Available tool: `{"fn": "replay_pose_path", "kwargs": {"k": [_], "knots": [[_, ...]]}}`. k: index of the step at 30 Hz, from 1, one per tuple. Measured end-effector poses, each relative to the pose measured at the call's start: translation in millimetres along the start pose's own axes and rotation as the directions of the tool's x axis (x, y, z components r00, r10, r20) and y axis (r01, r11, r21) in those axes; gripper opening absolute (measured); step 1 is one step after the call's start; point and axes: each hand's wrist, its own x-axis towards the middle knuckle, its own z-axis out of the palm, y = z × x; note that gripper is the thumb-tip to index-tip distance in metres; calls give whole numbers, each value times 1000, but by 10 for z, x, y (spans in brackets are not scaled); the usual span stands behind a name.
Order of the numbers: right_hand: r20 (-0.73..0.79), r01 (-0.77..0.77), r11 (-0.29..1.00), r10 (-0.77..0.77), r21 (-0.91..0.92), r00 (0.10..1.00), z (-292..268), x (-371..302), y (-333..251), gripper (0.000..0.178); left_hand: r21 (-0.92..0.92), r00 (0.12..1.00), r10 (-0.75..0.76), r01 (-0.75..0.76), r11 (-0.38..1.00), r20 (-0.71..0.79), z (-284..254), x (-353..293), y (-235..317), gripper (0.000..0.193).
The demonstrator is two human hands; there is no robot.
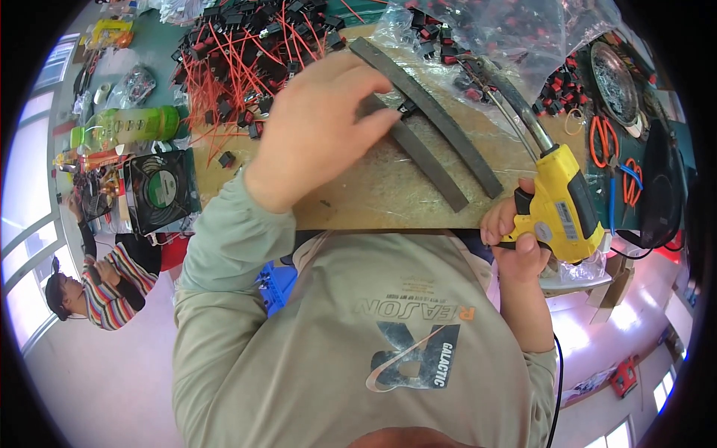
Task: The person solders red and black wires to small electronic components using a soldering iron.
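My right hand (515,231) grips the handle of a yellow and black soldering gun (564,201). Its metal tube points away to the upper left, with a thin feed tube beside it. Over the near ends of nothing else, my left hand (317,127) hovers above the work board, thumb and index finger apart; its other fingers are partly hidden. Two dark flat metal bars lie side by side: the longer bar (441,123) on the right and the shorter bar (429,164), whose far end reaches the left hand's thumb. A small black part (407,108) sits between them.
Black switches with red wires (231,60) pile up at the far left. A clear plastic bag (515,37) and more switches (564,89) lie far right, near a round metal dish (616,82), orange-handled scissors (603,142) and pliers (631,183). A fan (158,190) and green bottle (134,125) stand left. Another person (104,291) is beyond.
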Motion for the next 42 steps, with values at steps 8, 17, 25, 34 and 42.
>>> {"fn": "replay_pose_path", "kwargs": {"k": [8,17,25,34,42], "knots": [[27,16,999,-14,-45,1000,-23,17,9,75,26,974,-113,110,994,194,-109,-273,-160,20],[11,15,999,-15,-43,1000,-15,10,2,75,31,992,-25,21,999,123,135,-267,-124,15],[16,-10,999,10,-36,1000,-27,-11,-4,75,-384,958,-210,122,915,-196,63,-212,-66,9],[39,-67,977,76,-201,996,-44,-174,31,81,-144,989,-90,73,987,-114,189,-226,60,11],[87,-125,923,167,-363,982,-93,-343,73,79,-176,975,-21,-19,984,-221,396,-245,-12,8]]}}
